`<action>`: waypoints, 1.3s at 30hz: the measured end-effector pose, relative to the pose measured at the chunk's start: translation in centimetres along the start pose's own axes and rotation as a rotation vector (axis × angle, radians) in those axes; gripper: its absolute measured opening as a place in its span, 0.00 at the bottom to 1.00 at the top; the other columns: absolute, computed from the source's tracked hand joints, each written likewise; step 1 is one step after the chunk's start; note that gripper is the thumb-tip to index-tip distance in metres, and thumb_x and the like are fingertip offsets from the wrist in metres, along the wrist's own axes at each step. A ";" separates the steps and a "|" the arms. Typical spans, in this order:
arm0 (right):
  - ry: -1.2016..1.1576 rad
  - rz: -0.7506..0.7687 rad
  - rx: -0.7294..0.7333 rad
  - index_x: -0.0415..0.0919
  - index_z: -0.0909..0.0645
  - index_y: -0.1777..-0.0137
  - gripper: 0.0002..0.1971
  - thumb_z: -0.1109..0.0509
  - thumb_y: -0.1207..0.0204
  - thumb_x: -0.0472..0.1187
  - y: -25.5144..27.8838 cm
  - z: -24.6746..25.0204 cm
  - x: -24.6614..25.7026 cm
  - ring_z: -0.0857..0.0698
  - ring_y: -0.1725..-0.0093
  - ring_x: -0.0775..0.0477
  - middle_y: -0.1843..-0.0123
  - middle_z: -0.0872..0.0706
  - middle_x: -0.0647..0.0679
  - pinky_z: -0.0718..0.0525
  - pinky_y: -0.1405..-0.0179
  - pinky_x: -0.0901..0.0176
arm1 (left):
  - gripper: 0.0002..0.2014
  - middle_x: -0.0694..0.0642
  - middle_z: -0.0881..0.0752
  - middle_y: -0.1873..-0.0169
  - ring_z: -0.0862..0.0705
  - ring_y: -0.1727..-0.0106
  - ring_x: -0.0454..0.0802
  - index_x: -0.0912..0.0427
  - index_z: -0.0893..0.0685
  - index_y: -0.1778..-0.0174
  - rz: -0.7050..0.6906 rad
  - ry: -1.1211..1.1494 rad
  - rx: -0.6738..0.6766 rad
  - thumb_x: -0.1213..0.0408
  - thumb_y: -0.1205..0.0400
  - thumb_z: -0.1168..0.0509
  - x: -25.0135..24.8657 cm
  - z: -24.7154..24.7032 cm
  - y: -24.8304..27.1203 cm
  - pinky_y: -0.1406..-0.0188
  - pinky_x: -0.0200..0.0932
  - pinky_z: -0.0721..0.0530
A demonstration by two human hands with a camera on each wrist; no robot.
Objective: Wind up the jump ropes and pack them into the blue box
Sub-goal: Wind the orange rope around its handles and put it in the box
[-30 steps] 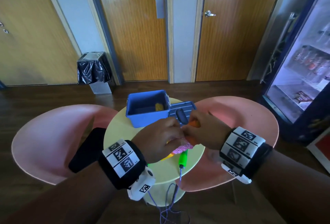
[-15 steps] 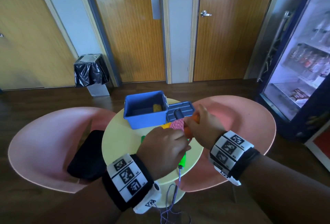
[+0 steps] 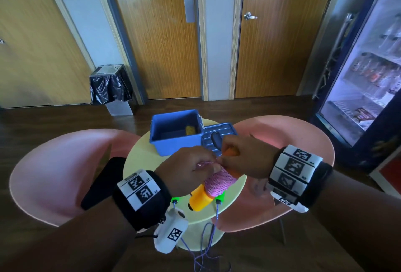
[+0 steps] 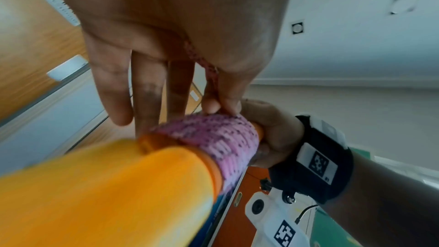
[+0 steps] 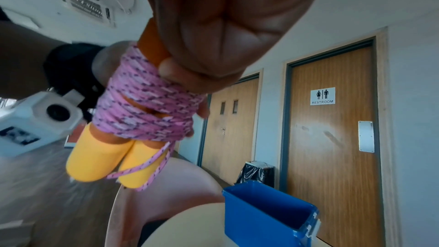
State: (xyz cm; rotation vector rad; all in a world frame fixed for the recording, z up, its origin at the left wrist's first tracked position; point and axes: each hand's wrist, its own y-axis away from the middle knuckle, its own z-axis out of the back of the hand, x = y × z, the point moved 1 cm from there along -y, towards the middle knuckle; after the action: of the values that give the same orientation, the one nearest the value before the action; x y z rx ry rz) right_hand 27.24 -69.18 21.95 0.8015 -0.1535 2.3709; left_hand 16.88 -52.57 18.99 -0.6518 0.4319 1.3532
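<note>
Above the round yellow table (image 3: 152, 159) I hold a jump rope bundle (image 3: 219, 181): pink rope (image 5: 147, 104) wound round two orange-and-yellow handles (image 5: 99, 159). My right hand (image 3: 227, 155) grips the orange upper ends of the handles (image 3: 231, 152). My left hand (image 3: 211, 164) pinches the loose pink rope (image 4: 211, 74) between thumb and forefinger at the top of the winding. The open blue box (image 3: 175, 133) stands behind the hands with a yellow thing (image 3: 191, 130) inside. A second rope lies under the bundle, with green handles (image 3: 220, 197) on the table.
The box's blue lid (image 3: 219, 136) lies to the right of the box. The second rope's purple cord (image 3: 208, 239) hangs off the table's near edge. Pink chairs (image 3: 65, 174) flank the table, a black item (image 3: 102, 185) on the left one. A bin (image 3: 110, 86) and a fridge (image 3: 368, 76) stand behind.
The bundle has come back from the lid toward me and tilted, yellow ends nearest me. My left hand has moved onto its top and now pinches the rope.
</note>
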 end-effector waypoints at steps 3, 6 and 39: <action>-0.069 0.022 -0.030 0.45 0.21 0.53 0.13 0.29 0.24 0.55 -0.2 0.2 -0.1 0.16 0.58 0.51 0.59 0.17 0.52 0.16 0.57 0.53 | 0.18 0.52 0.13 0.60 0.14 0.54 0.53 0.52 0.14 0.54 0.089 0.168 -0.027 0.42 0.22 0.40 -0.2 -0.8 0.1 0.51 0.59 0.16; -0.462 -0.068 -0.132 0.37 0.20 0.48 0.18 0.28 0.23 0.53 0.0 -0.6 -0.8 0.20 0.75 0.52 0.70 0.18 0.49 0.24 0.75 0.61 | 0.20 0.56 0.15 0.66 0.15 0.60 0.53 0.56 0.16 0.61 0.118 0.234 -0.169 0.42 0.23 0.39 -0.4 -0.9 -0.1 0.55 0.59 0.16; -1.440 -0.204 -0.097 0.27 0.22 0.35 0.26 0.32 0.29 0.45 2.6 -2.0 0.2 0.13 0.62 0.29 0.48 0.15 0.21 0.13 0.63 0.43 | 0.20 0.58 0.20 0.69 0.20 0.64 0.58 0.66 0.23 0.67 -0.079 0.372 -0.248 0.54 0.16 0.43 -1.8 0.7 -0.4 0.62 0.55 0.20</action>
State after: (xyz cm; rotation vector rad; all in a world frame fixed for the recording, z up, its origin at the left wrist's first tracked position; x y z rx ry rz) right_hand 24.55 -70.59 20.72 2.1567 -0.6935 1.1696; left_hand 16.91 -53.51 20.80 -1.1239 0.5336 1.2212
